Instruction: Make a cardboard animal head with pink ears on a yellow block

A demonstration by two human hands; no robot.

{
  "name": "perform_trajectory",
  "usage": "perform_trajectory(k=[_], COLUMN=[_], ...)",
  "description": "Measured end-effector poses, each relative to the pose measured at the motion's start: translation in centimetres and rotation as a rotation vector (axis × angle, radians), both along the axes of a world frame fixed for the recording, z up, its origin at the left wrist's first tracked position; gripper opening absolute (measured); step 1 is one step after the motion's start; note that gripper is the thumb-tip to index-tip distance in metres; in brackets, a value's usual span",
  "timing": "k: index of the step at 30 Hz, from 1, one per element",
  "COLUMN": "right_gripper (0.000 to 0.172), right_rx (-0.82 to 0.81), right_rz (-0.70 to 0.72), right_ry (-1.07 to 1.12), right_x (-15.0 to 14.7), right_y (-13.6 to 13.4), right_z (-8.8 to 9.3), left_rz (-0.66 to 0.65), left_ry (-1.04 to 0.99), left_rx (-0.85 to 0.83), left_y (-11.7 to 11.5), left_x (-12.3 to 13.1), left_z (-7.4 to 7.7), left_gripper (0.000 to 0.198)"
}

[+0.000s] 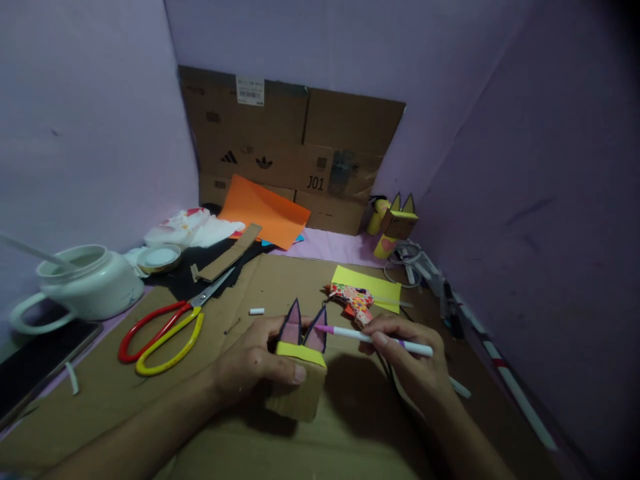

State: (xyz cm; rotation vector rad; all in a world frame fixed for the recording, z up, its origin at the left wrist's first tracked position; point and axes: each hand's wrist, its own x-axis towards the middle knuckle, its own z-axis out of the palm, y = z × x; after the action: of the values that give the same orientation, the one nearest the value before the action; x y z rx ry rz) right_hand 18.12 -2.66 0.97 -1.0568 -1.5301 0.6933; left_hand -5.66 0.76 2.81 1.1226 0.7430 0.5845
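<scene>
Bare forearms point(145, 423) angle in from the bottom edge toward a small brown cardboard box point(295, 399), held up at the centre, just above the work surface. Its upper edge carries a bright yellow strip point(301, 353), from which rise two pointed pink ears point(290, 323) outlined in black. A person's left hand point(256, 360) is clamped on the box, thumb pressed across its front. The right hand point(411, 353), apart from the left, pinches a slim white felt-tip marker point(345, 331), its pink tip at the ear on the right; whether it touches is hard to tell.

Below spreads a flat brown cardboard sheet point(215, 437). Just beyond the left hand lies a short white cylinder point(257, 311); farther left rest scissors with one red and one yellow handle point(195, 337). Past the right hand, a floral-patterned glue gun point(353, 295) lies against a yellow paper sheet point(387, 293).

At far left stands a rounded white pot point(95, 287) with a looped handle. Toward the back, a narrow cardboard strip point(233, 253) lies near a sheet of orange paper point(265, 212). A flattened brown carton point(350, 120) marked "J01" leans on the pale purple wall point(350, 40), and a yellow-eared cardboard figure point(400, 227) stands at right.
</scene>
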Motion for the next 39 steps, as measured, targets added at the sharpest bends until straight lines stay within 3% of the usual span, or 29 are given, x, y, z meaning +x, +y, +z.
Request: perform_trajectory(k=[5,10,22,30,35,39], right_gripper=[0.014,0.015,0.017,0.012,0.017,0.016], right_rx=[0.005,0.036,0.06,0.074,0.045,0.056], right_rz=[0.052,-0.02,0.02,-0.081,0.006,-0.006], right_ry=[-0.097,-0.08,-0.155,0.018,-0.131,-0.085], right_x=[-0.3,-0.6,-0.9,-0.2,-0.6,-0.6], right_y=[-0.2,-0.1,-0.4,0.0,-0.2,-0.2], right_z=[0.3,0.6,1.0,0.2,0.7,0.7], left_rz=[0.042,0.046,0.017,-0.003,0.039,0.019], left_ry=[0.025,0.055,0.053,0.03,0.045,0.022], left_rx=[0.019,0.009,0.06,0.039,0.038,0.023], left_y=[-0.1,-0.2,-0.1,-0.1,-0.2,-0.1], left_x=[0.1,0.0,0.1,0.1,0.0,0.0], left_z=[0.1,0.3,0.3,0.0,0.1,0.0], left_gripper=[0.054,0.061,0.049,0.062,0.058,0.057])
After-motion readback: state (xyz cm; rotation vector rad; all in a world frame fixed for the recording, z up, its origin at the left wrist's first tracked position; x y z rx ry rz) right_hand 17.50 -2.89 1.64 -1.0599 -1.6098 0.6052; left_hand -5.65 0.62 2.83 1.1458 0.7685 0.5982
